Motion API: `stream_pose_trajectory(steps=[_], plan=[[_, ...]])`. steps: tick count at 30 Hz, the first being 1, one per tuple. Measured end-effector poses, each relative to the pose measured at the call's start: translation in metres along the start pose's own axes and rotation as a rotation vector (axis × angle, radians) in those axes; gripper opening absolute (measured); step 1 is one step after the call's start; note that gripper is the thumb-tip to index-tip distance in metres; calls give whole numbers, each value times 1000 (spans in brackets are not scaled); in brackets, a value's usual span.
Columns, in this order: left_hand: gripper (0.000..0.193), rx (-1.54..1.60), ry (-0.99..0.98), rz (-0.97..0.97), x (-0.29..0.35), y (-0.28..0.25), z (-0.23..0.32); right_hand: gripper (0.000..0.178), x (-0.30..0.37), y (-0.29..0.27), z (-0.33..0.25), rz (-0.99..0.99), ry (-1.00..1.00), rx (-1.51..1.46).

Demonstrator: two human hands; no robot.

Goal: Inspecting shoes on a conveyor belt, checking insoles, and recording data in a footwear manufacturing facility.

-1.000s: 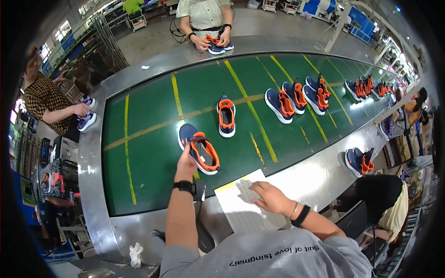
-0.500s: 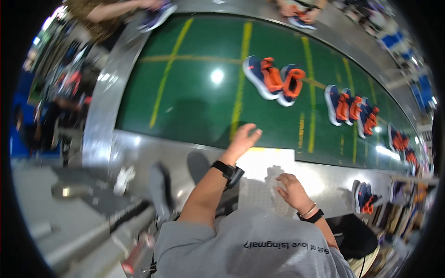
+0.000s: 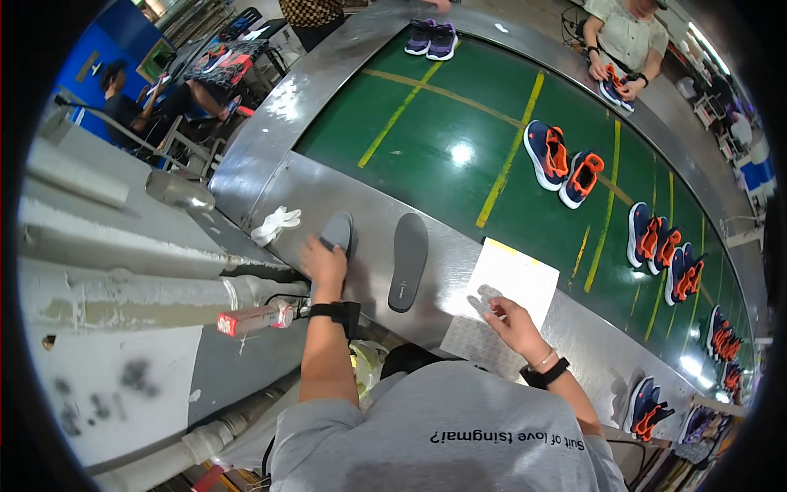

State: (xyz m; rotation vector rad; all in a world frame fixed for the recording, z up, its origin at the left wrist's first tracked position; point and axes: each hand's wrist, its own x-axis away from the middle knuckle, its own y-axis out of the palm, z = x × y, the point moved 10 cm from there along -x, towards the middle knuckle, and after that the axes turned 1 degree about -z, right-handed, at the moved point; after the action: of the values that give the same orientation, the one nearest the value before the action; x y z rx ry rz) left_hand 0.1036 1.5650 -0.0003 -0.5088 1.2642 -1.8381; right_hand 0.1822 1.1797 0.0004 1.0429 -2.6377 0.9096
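Note:
My left hand (image 3: 325,266) has its fingers around the lower part of a grey insole (image 3: 338,230) on the metal ledge; the hand hides the insole's near end. A second grey insole (image 3: 410,261) lies flat to its right, showing a small mark toward its near end. My right hand (image 3: 516,325) hovers above a white sheet (image 3: 518,271), fingers loosely bent and thumb apart, with nothing visible in them. Its shadow falls on the sheet, whose near part carries rows of small marks.
A green conveyor belt (image 3: 443,176) with yellow lines carries navy-and-orange shoes (image 3: 548,156) in pairs and a purple pair (image 3: 431,39). A white glove (image 3: 276,225) lies left on the ledge. More shoes (image 3: 646,408) stand at right. Across the belt a person (image 3: 627,41) handles a shoe.
My left hand has moved from above the belt's edge leftward to the insole and taken hold of it. My right hand stays over the sheet. The view has turned left.

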Motion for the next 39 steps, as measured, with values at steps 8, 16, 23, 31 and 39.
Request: stream_pose_trajectory(steps=[8,16,23,31,39], plan=[[68,185,-241,-432,13,63,-44,55,-103,80,-15,-157,48,-21],[62,782,-295,-561,57,119,-10,50,-140,132,-9,-7,31,-127],[58,1300,-284,-775,52,69,106,35,-104,36,-68,-2,-15,-645],[59,1449,96,-1063,89,27,259,48,-24,-77,-67,356,-128,-712],[48,1443,364,-1299,150,10,341,51,50,-123,-41,610,-220,-760]])
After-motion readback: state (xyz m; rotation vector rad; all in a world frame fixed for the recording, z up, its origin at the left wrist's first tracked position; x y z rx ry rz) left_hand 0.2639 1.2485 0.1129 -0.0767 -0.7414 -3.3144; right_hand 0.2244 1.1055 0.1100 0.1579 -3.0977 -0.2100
